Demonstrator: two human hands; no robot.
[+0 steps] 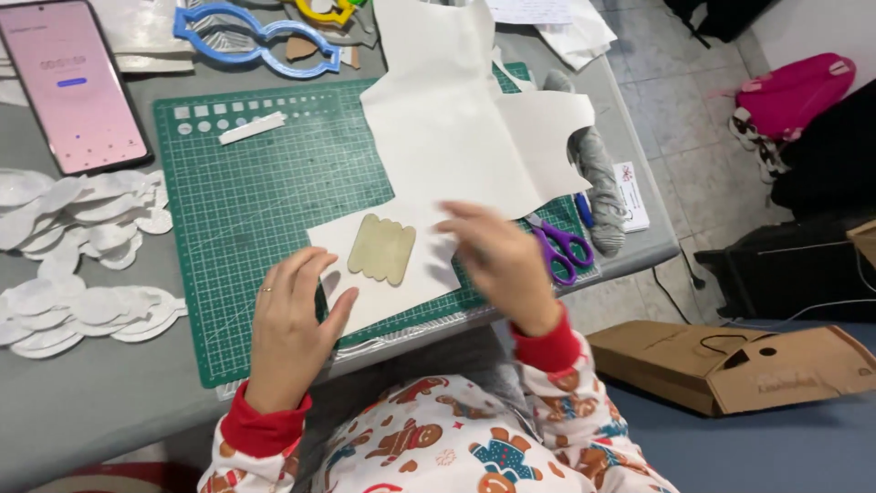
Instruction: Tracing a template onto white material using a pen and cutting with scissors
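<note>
Left hand [290, 333] flat on the lower left corner of the white sheet [438, 137], fingers [306, 274] held close together and pressing down, thumb set apart, a ring on one finger. Right hand [500, 260] blurred, hovering over the sheet just right of the template [381, 248], fingers loosely curled; impossible to tell whether touching the sheet or pinching anything. Template: beige, wavy-edged, lying flat on the sheet between the two hands. Sheet spread over the right half of the green mat [255, 201], upper part reaching past the mat's far edge. On the mat, near its far left corner, a small white strip [252, 128]. Right of the mat's near right corner, purple scissors [561, 251], partly under the right hand; beyond them grey yarn [598, 173]. Left of the mat, heaps of white cutouts [82, 265] and a phone [73, 87] with a lit pink screen. Beyond the mat's far edge, a blue stencil [260, 41].
</note>
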